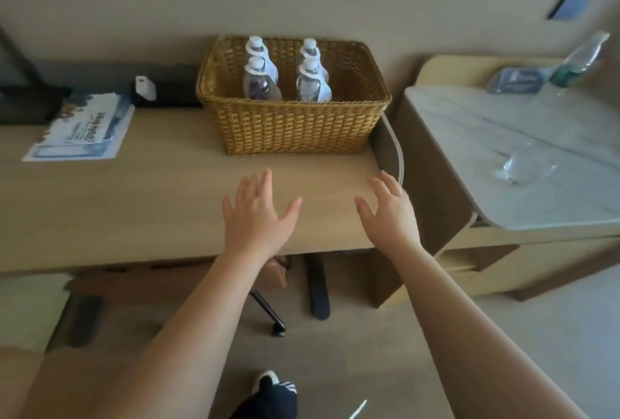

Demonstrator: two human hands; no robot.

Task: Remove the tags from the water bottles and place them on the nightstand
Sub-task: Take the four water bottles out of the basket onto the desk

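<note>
A wicker basket [295, 123] stands on a wooden desk [134, 204] and holds several clear water bottles [260, 83] with white paper tags around their necks. My left hand [258, 217] and my right hand [391, 214] hover over the desk in front of the basket, both with fingers spread and nothing in them. To the right is the nightstand [503, 163] with a pale marble top. A clear bottle [523, 163] lies on its side there, and another bottle [580, 58] leans at its back edge.
A blue and white leaflet [84, 130] lies on the desk's left part, with a dark device and a white tag [146, 86] behind it. A blue box [516, 80] sits at the nightstand's back. Chair legs [317, 287] stand under the desk.
</note>
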